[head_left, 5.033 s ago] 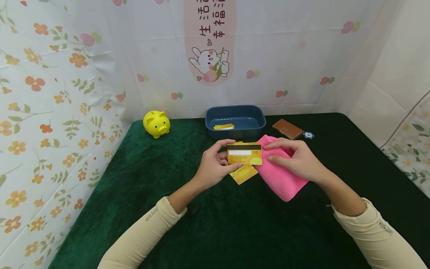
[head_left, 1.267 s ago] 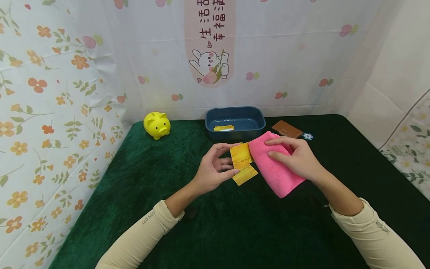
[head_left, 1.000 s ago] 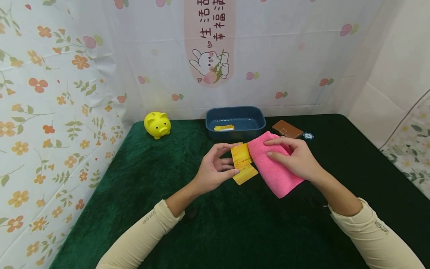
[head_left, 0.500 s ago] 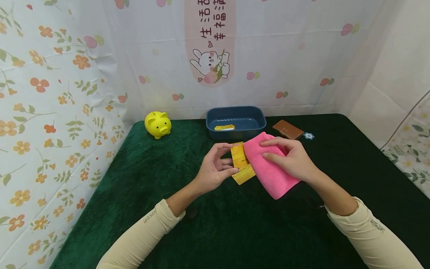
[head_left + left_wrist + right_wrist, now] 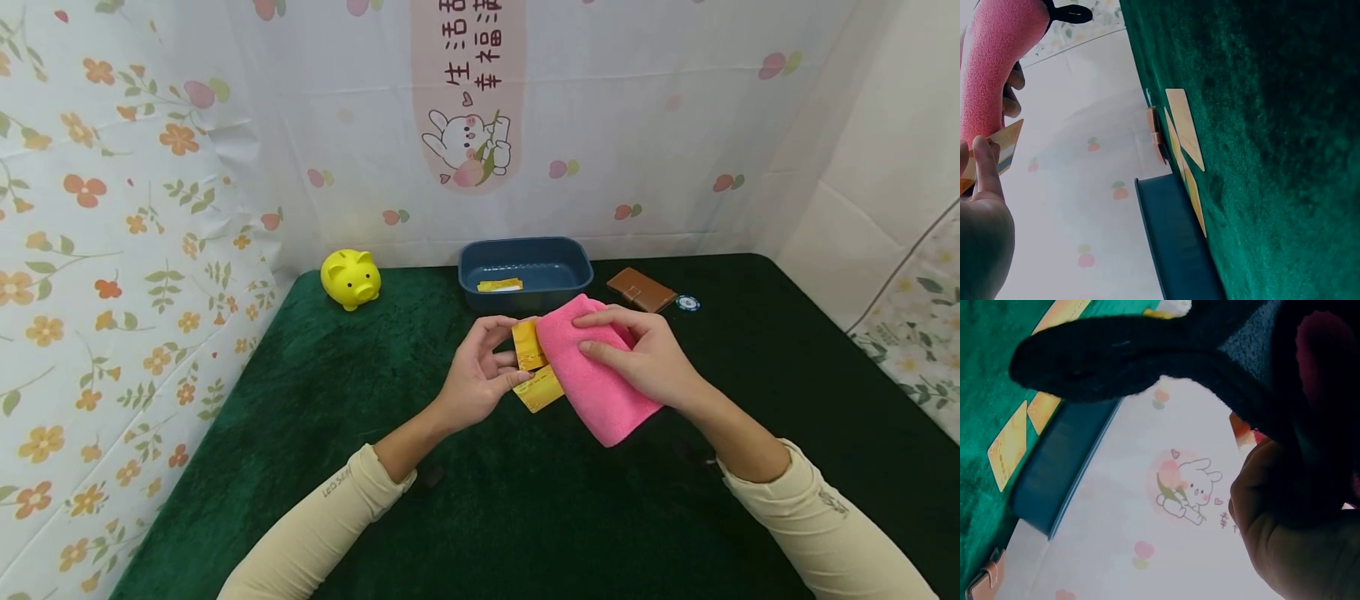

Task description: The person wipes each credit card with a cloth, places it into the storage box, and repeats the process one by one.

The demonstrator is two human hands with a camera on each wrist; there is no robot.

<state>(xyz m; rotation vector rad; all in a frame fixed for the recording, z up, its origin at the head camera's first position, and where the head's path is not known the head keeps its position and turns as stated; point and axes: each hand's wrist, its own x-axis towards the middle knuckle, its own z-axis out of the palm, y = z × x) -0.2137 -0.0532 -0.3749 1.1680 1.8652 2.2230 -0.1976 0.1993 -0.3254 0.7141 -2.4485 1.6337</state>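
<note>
My left hand [image 5: 480, 379] pinches a yellow bank card [image 5: 528, 346] by its edges, thumb below and fingertips above. The pink cloth [image 5: 600, 383] is in my right hand [image 5: 648, 358], gripped between thumb and fingers, and it covers the right part of that card. In the left wrist view, the card [image 5: 1009, 147] is held well above the table, against the pink cloth [image 5: 1000, 62]. More yellow cards [image 5: 543, 392] lie on the table behind the hands; the left wrist view shows several cards [image 5: 1186, 128]. A dark cloth flap [image 5: 1097, 359] blocks part of the right wrist view.
A blue basin [image 5: 525, 296] stands at the back with yellow cards [image 5: 500, 285] inside. A yellow piggy bank [image 5: 350, 279] is at back left. A brown wallet [image 5: 641, 289] and a poker chip [image 5: 687, 303] lie at back right on the green tablecloth [image 5: 360, 367].
Five seconds ago the held card showed its striped back; now its gold face shows. Over the last second the right hand and cloth have slid left, covering more of the card.
</note>
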